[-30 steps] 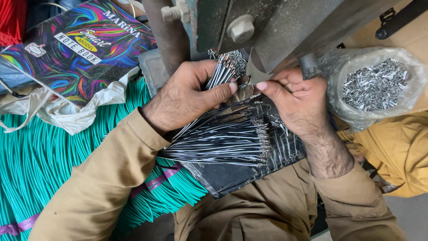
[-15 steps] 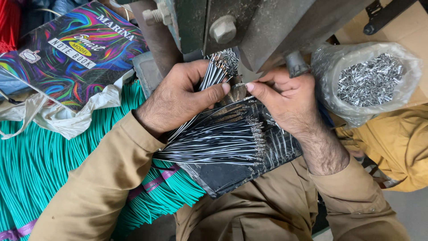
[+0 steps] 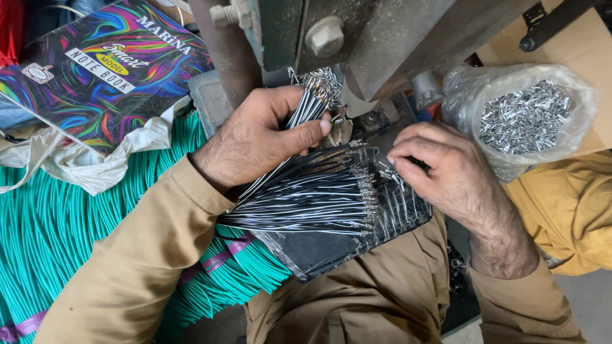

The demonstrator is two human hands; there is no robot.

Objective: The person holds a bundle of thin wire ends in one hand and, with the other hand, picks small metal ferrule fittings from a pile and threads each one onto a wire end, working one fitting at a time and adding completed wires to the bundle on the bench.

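Note:
My left hand (image 3: 258, 141) grips a bundle of thin black wires (image 3: 306, 108), their metal-tipped ends raised close under a grey metal machine (image 3: 376, 38). More black wires with metal tips (image 3: 312, 200) lie fanned across a dark sheet (image 3: 331, 245) on my lap. Over the right end of that fan, by the metal tips, my right hand (image 3: 440, 172) rests with fingers curled down; whether it pinches a wire or a terminal is hidden.
A clear plastic bag of small shiny metal terminals (image 3: 523, 118) sits at the right on yellow cloth (image 3: 567, 210). Bundles of teal wire (image 3: 57, 223) fill the left. A colourful notebook (image 3: 95, 70) and crumpled white plastic (image 3: 83, 159) lie at top left.
My right hand has dropped from beside the left thumb near the machine down onto the tips of the fanned wires. The left hand keeps its bundle raised.

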